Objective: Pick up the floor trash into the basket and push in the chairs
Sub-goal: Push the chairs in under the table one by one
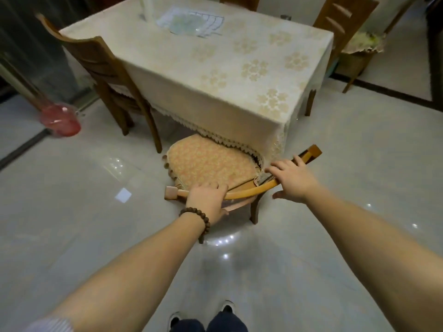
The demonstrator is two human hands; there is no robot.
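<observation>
Both hands are on the curved top rail of the near chair (pixel 242 194), which stands at the front side of the bench (pixel 215 68). The left hand (pixel 208 200), with a bead bracelet (pixel 195 215) on its wrist, lies over the left part of the rail, fingers curled over the front and thumb below it, gripping the wood. The right hand (pixel 293 179) lies on the right part of the rail with fingers nearly straight and spread and the thumb held clear behind the rail; it presses rather than grips.

The chair's seat, covered by a patterned cushion (pixel 208 164), sits partly under the lace hem of the bench's cream floral cloth; the nearer part of the seat is in the open.

A second chair (pixel 100 75) stands at the bench's left side, its seat partly under the cloth. A third chair (pixel 345 22) stands at the far right corner. A lined basket (pixel 357 53) sits on the floor just right of that chair, light-coloured contents showing at its top.

A pink container (pixel 61 121) stands on the glossy tile floor (pixel 72 224) at left. The person's shoes show at the lower edge.
</observation>
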